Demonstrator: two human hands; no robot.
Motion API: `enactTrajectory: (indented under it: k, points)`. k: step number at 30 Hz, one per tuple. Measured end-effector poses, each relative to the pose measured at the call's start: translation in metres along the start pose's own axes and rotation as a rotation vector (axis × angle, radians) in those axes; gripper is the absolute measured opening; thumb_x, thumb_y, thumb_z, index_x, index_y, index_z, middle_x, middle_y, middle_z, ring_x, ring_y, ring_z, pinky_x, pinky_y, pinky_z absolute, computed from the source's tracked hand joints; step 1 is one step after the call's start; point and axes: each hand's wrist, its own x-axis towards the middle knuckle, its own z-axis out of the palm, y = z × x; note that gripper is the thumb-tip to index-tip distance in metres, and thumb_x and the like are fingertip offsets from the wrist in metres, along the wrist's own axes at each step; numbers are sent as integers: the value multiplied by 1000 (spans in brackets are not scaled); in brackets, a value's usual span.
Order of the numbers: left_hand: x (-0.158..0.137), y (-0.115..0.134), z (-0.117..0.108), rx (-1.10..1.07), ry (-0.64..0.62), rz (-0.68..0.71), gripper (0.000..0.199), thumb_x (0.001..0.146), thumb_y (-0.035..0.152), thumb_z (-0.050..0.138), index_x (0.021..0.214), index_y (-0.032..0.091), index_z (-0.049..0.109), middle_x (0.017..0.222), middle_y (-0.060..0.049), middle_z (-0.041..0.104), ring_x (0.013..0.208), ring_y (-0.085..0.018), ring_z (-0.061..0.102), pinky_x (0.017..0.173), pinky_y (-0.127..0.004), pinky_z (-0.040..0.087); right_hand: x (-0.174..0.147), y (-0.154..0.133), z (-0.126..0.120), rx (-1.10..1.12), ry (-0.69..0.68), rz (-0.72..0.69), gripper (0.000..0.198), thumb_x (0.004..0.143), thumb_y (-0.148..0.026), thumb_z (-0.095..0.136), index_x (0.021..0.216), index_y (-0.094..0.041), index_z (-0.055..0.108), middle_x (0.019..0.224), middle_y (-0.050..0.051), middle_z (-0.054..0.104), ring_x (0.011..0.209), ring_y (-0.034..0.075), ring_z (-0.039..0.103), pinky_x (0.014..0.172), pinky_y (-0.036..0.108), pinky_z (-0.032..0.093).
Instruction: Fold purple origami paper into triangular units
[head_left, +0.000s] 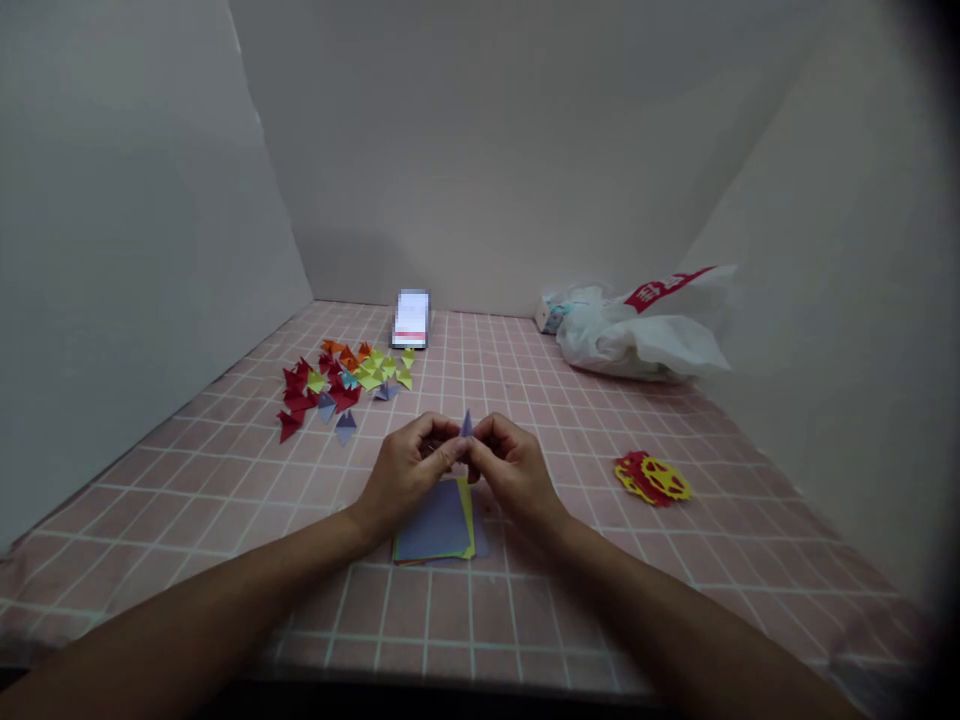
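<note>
Purple paper [467, 425], folded to a point, sits pinched between thumbs and fingers of left hand [412, 460] and right hand [519, 468], near flat unfolded sheets [431, 525], with many folded shapes [346, 397] lying beyond.

A craft booth of some kind; whether in a home or a workshop cannot be told. Plain pale walls [480, 170] stand left, right and beyond the fingers [444, 459] around a pink-gridded bench [577, 430]. Coloured paper sheets [431, 525] lie just nearer than the fingers, folded paper pieces [345, 396] beyond them leftward.
</note>
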Motion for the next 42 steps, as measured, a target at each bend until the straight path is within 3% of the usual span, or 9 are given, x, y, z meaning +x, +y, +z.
enactTrajectory:
  k: [13, 30, 38, 42]
  points:
    - [3, 2, 0, 14, 52, 47, 11, 80, 21, 66, 90, 16, 66, 80, -3, 68, 70, -13, 64, 66, -26, 53, 3, 6, 0, 48, -46, -41, 10, 83, -25, 65, 83, -20, 56, 69, -4, 57, 54, 10, 54, 49, 23, 45]
    - [5, 6, -4, -234, 13, 0, 4, 77, 17, 69, 81, 17, 71, 68, 1, 63, 64, -11, 60, 62, -23, 49, 1, 0, -2, 212, -51, -91, 6, 81, -16, 66, 82, -21, 63, 65, -6, 59, 51, 8, 57, 50, 22, 45]
    - [3, 8, -5, -121, 19, 70, 9, 80, 14, 64, 76, 18, 71, 78, 0, 62, 65, -10, 61, 63, -24, 49, -1, -4, 0, 235, -40, -53, 7, 84, -20, 65, 82, -21, 58, 65, -6, 60, 52, 8, 57, 52, 23, 47]
    - [2, 9, -6, 47, 53, 190, 12, 82, 12, 61, 76, 18, 69, 80, -2, 61, 70, -13, 60, 65, -26, 49, -1, -6, 1, 259, -38, 8, 14, 86, -29, 67, 89, -22, 55, 67, -5, 61, 51, 9, 57, 52, 24, 48]
